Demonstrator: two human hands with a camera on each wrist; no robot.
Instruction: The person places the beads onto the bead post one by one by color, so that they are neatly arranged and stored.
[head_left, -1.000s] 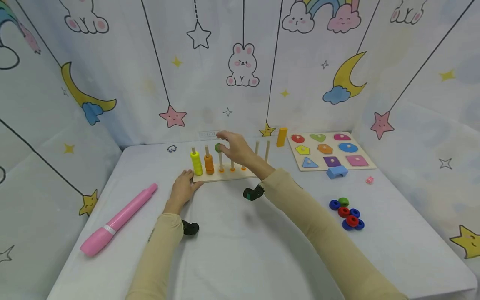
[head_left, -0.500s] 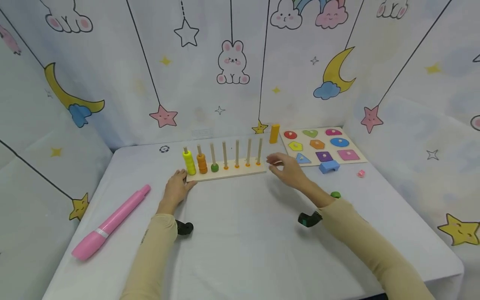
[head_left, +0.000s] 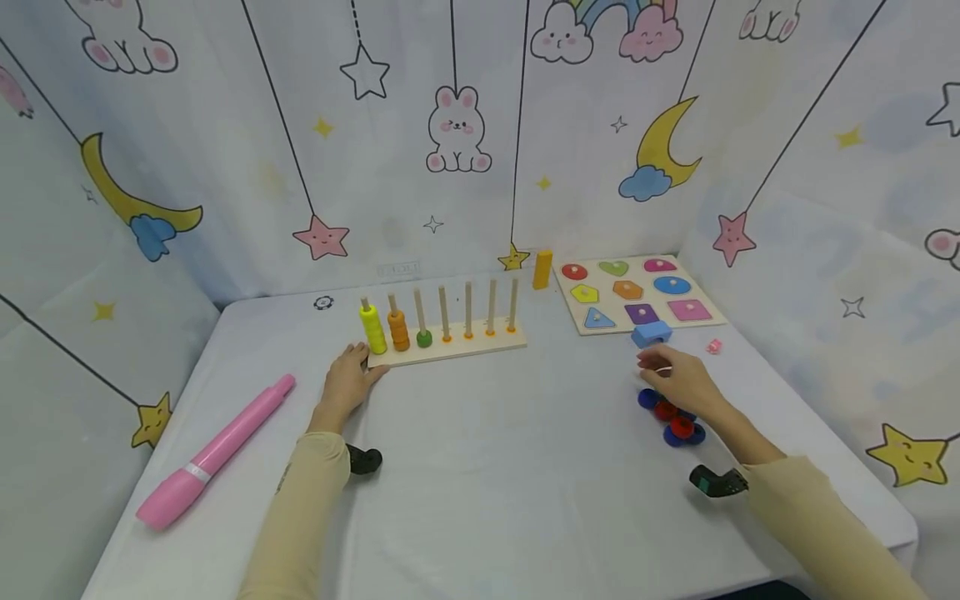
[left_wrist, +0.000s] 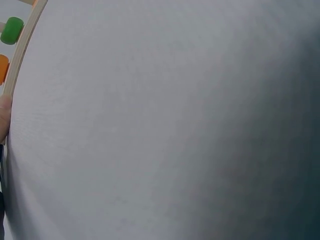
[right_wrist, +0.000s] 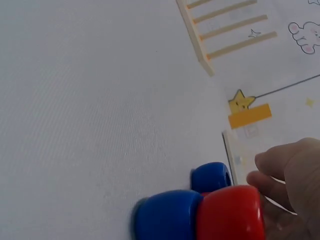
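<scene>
Two hands work on a table [head_left: 480, 500] draped in pale cloth. The left hand [head_left: 348, 382] lies flat near the middle of the table, its relaxed, straight fingers touching the near left corner of the wooden peg board [head_left: 457, 350], which stands toward the far edge. On that board the leftmost peg carries a stack of yellow rings [head_left: 372, 327], the next a stack of orange rings [head_left: 398, 330], and the third a single green ring [head_left: 423, 338]; the other pegs show bare wood. The right hand [head_left: 678, 379] is over the cluster of blue and red rings [head_left: 678, 427] near the right edge, fingers bent down onto it; whether it pinches one I cannot tell. In the right wrist view the fingers [right_wrist: 280, 167] lie just beside a red ring [right_wrist: 231, 212] and a blue ring [right_wrist: 167, 216]. A shape puzzle board [head_left: 637, 293] lies at the far right corner, with a blue block [head_left: 651, 334] touching its near edge and an orange cylinder [head_left: 542, 269] just left of it. A pink marker [head_left: 213, 454] lies along the left edge.
</scene>
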